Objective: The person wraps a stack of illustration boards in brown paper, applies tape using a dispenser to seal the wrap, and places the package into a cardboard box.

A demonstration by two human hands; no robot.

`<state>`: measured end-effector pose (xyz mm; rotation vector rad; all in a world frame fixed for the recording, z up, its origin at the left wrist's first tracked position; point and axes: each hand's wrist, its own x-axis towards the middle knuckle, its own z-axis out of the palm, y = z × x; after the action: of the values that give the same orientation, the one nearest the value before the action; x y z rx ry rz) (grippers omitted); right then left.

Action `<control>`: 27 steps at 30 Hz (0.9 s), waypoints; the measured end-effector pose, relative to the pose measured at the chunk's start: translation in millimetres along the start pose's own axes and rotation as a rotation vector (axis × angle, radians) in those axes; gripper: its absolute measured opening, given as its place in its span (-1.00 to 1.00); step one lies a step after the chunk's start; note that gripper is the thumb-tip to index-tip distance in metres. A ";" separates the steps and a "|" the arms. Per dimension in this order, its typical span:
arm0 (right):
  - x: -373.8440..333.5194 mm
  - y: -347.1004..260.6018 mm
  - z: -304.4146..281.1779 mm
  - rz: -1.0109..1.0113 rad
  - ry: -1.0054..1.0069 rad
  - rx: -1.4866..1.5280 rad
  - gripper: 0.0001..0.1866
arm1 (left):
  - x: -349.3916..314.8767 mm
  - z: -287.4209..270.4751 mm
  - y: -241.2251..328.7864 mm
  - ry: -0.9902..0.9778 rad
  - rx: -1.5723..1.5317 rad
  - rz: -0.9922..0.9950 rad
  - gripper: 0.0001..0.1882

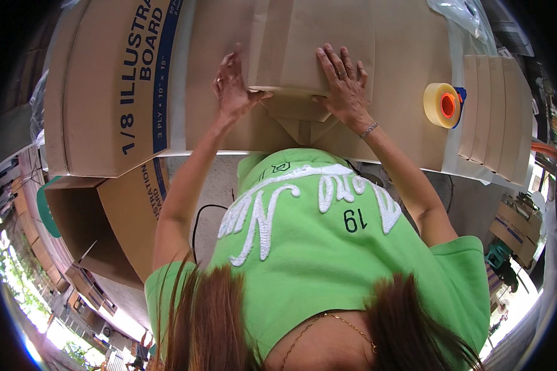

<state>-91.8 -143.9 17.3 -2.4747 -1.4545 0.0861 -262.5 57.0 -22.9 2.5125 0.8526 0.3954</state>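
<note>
A parcel in brown kraft paper lies in front of me on a large cardboard sheet. The paper at its near end is folded into a pointed, triangular flap. My left hand is at the parcel's left near corner, fingers raised and apart, thumb tip at the folded edge; the fingers are slightly blurred. Spread over the top near the right corner is my right hand, its thumb reaching down to the near edge. Neither hand grips anything.
A roll of clear tape with a blue and orange holder lies to the right. Beyond it stand several flat brown boxes. A large printed carton stands at the left, above an open cardboard box. Clear plastic lies at the far right.
</note>
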 end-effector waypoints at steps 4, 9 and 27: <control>2.5 -2.0 -4.9 -0.012 -0.023 -0.011 0.20 | -39.8 23.8 -34.6 0.127 -0.266 0.367 0.14; -2.8 4.2 -0.1 0.025 -0.013 -0.028 0.14 | -79.9 0.7 9.1 -0.365 -0.106 0.394 -0.10; -3.2 6.9 4.5 -0.007 0.009 -0.085 0.03 | -21.2 6.7 51.0 -0.056 0.076 0.925 -0.84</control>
<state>-88.3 -149.0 10.9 -2.5338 -1.4925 0.0125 -250.6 5.6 -5.5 2.8302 -0.3838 0.5676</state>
